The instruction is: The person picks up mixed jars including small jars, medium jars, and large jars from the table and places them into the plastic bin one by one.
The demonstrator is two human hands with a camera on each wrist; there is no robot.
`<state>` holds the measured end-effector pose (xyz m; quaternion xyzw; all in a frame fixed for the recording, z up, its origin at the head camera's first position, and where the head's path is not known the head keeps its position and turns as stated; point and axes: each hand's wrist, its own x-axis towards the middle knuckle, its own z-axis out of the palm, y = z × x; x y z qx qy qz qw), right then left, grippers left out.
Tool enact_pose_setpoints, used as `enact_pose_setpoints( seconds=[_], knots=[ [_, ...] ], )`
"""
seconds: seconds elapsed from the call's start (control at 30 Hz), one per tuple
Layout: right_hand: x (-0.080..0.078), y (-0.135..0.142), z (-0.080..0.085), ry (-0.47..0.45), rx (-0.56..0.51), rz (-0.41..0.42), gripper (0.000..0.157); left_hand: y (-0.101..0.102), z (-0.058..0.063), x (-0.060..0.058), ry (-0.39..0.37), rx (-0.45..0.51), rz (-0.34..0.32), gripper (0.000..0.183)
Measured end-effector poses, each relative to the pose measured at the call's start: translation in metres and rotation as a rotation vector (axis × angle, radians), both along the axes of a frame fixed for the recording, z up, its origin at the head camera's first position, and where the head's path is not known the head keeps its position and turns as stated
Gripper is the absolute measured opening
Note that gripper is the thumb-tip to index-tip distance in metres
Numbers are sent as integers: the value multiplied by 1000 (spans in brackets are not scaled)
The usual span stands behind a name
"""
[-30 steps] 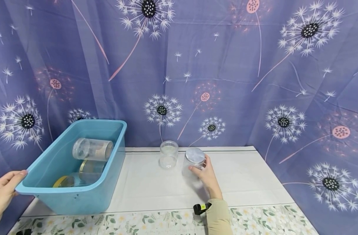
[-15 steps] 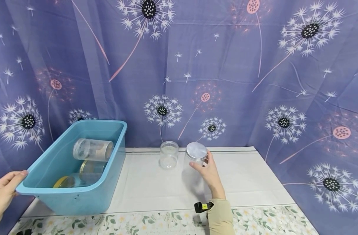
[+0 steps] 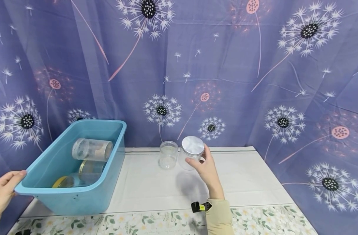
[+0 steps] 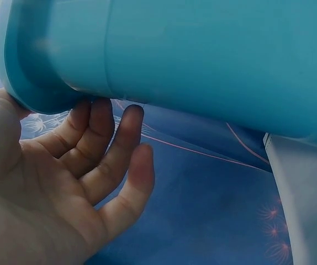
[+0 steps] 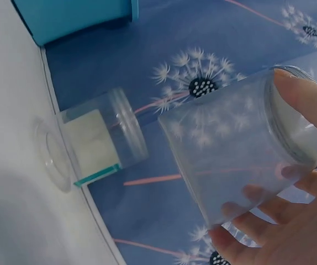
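Note:
My right hand [image 3: 209,171] grips a clear plastic jar with a silver lid [image 3: 193,145] and holds it up off the white tabletop, slightly tilted. In the right wrist view the thumb lies by the lid and the fingers curl around the jar's far side [image 5: 219,143]. Just left of it a clear jar [image 3: 168,157] stands upright on the table, its top seeming uncovered. At the far left my left hand [image 3: 4,192] holds the near corner of a blue plastic tub [image 3: 61,190]. In the left wrist view, the thumb lies at the rim and the fingers curl beneath it.
Inside the tub lie several clear jars: one on its side [image 3: 92,149], one with a gold-coloured rim [image 3: 92,169], one with a yellow lid [image 3: 63,181]. A purple dandelion-print curtain [image 3: 240,107] hangs behind and beside the table. Floral cloth [image 3: 155,223] covers the front edge.
My right hand has raised the silver-lidded jar, bringing it slightly left near the end, and its shadow now falls apart from it. The left hand and the tub have stayed in place.

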<state>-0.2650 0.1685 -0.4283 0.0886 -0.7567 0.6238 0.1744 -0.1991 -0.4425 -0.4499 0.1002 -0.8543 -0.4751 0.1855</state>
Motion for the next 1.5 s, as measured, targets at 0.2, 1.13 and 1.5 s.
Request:
enact_pose_setpoints(
  seconds=[0.2,1.13,1.5],
  knots=[
    [5,-7,6,0,23,5,89,-4,-6,-2,56,65,-42,25],
    [31,-111,40,253,378,226,88,-38,-32,-20,32,47,-33,16],
    [28,-160,88,403,656,237,90,-22,-27,-15,-38,-35,13,25]
  ],
)
